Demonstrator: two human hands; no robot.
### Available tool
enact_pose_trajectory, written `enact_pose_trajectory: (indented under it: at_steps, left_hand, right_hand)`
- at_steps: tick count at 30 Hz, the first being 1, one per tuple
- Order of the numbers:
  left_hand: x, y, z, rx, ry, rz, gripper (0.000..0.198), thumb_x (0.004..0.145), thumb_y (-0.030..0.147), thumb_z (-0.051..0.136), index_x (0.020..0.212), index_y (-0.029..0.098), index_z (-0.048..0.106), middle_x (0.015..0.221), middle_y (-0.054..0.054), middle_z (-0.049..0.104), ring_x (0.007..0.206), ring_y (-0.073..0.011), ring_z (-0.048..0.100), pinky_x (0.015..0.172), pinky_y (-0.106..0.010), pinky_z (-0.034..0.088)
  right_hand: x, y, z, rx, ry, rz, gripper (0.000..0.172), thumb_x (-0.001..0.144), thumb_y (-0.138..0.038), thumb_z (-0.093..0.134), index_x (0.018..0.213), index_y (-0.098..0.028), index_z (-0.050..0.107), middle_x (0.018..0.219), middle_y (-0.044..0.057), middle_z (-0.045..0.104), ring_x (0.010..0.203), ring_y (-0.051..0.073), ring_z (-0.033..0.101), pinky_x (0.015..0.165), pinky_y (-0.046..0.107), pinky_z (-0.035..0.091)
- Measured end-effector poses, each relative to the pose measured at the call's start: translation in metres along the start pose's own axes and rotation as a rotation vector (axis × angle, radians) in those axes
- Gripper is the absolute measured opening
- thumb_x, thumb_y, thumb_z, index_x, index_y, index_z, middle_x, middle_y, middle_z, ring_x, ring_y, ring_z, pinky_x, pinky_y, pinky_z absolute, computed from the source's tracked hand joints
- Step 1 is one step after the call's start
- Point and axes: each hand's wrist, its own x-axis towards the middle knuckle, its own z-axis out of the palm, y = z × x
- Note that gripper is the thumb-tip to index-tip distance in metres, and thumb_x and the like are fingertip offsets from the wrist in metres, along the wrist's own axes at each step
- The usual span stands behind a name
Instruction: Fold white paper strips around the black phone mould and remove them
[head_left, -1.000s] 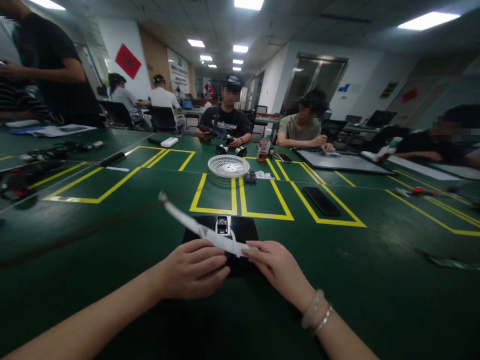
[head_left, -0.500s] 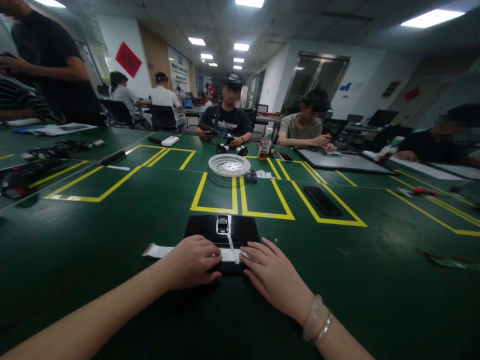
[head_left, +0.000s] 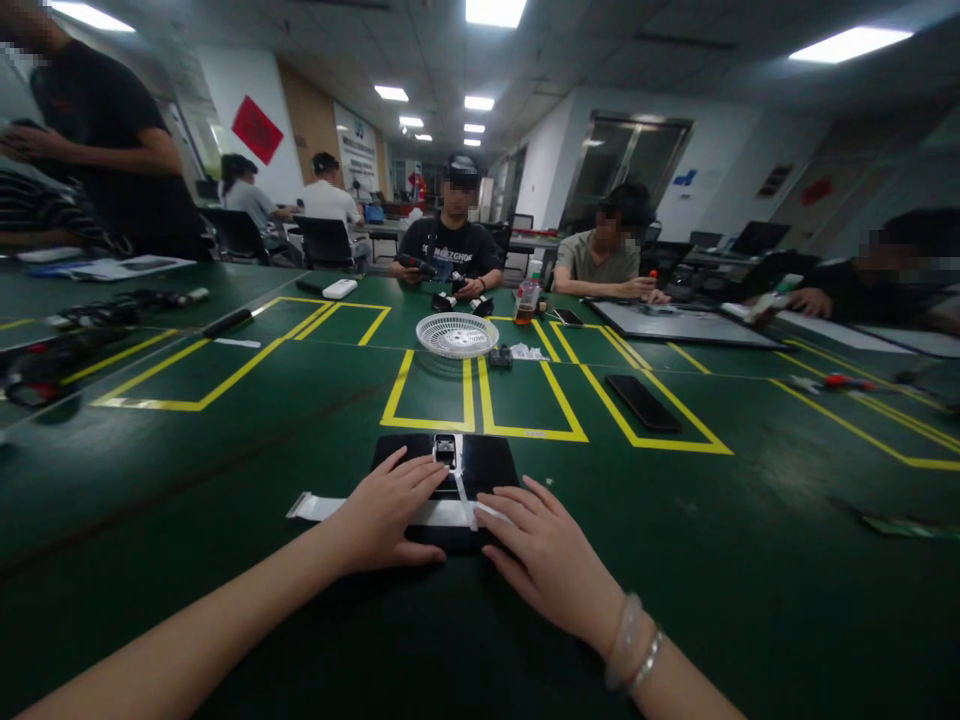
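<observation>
Two open hands, each grip holding nothing: left hand (head_left: 386, 510) and right hand (head_left: 544, 550) are pressing the white strip (head_left: 315, 507), no longer lifted, flat across the black panel (head_left: 491, 462) at lower centre.

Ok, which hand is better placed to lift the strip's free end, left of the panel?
Probably left. The left hand lies on the white strip beside its free end; the right hand rests on the right of the black panel.

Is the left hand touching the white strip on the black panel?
Touching. The head view shows the left hand lying flat on the white strip, which runs under its palm across the black panel.
</observation>
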Motion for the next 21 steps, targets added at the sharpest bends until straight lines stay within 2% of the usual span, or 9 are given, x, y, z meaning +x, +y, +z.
enact_pose_trajectory:
  at_steps: [4, 8, 11, 14, 18, 21]
  left_hand:
    - [0.003, -0.002, -0.004, -0.039, 0.038, 0.009, 0.078, 0.079, 0.063, 0.070, 0.139, 0.017, 0.052, 0.137, -0.012, 0.053, 0.129, -0.0317, 0.047, 0.120, -0.050, 0.020]
    - [-0.002, -0.019, -0.018, -0.023, 0.105, -0.098, 0.069, 0.078, 0.058, 0.072, 0.132, 0.018, 0.058, 0.128, -0.011, 0.058, 0.123, -0.0321, 0.050, 0.117, -0.053, 0.023]
    - [-0.014, -0.052, -0.032, 0.069, 0.156, -0.229, 0.065, 0.081, 0.060, 0.068, 0.130, 0.018, 0.059, 0.130, -0.012, 0.057, 0.121, -0.0330, 0.050, 0.117, -0.056, 0.020]
    - [-0.032, -0.096, -0.042, 0.188, 0.189, -0.394, 0.067, 0.082, 0.064, 0.063, 0.128, 0.016, 0.061, 0.128, -0.016, 0.057, 0.120, -0.0358, 0.049, 0.114, -0.057, 0.020]
    - [-0.061, -0.148, -0.049, 0.254, 0.153, -0.653, 0.071, 0.082, 0.067, 0.059, 0.127, 0.012, 0.063, 0.125, -0.020, 0.057, 0.119, -0.0395, 0.048, 0.110, -0.056, 0.023]
    - [-0.086, -0.174, -0.054, 0.226, 0.137, -0.831, 0.074, 0.083, 0.071, 0.052, 0.123, 0.011, 0.066, 0.119, -0.022, 0.060, 0.114, -0.0430, 0.051, 0.100, -0.057, 0.031]
  right_hand:
    - [-0.001, 0.005, -0.003, -0.060, 0.100, -0.029, 0.035, 0.096, -0.023, 0.052, 0.130, -0.025, 0.059, 0.134, 0.006, 0.064, 0.124, 0.025, 0.057, 0.112, 0.056, 0.038]
    - [-0.002, 0.011, -0.004, -0.074, 0.149, -0.053, 0.036, 0.095, -0.020, 0.052, 0.130, -0.025, 0.060, 0.131, 0.008, 0.065, 0.123, 0.025, 0.058, 0.108, 0.055, 0.043]
    - [-0.003, 0.015, -0.002, -0.068, 0.149, -0.059, 0.037, 0.094, -0.019, 0.052, 0.130, -0.025, 0.059, 0.130, 0.008, 0.065, 0.121, 0.024, 0.059, 0.107, 0.055, 0.044]
    - [-0.004, 0.016, 0.001, -0.051, 0.146, -0.054, 0.037, 0.094, -0.018, 0.053, 0.130, -0.025, 0.059, 0.130, 0.007, 0.065, 0.121, 0.024, 0.060, 0.108, 0.055, 0.044]
    - [-0.005, 0.018, 0.001, -0.041, 0.145, -0.028, 0.038, 0.094, -0.018, 0.053, 0.131, -0.025, 0.059, 0.131, 0.007, 0.065, 0.123, 0.024, 0.058, 0.108, 0.056, 0.043]
    - [-0.005, 0.020, -0.001, -0.043, 0.149, -0.006, 0.037, 0.094, -0.018, 0.054, 0.129, -0.026, 0.060, 0.130, 0.007, 0.065, 0.123, 0.025, 0.058, 0.108, 0.056, 0.043]
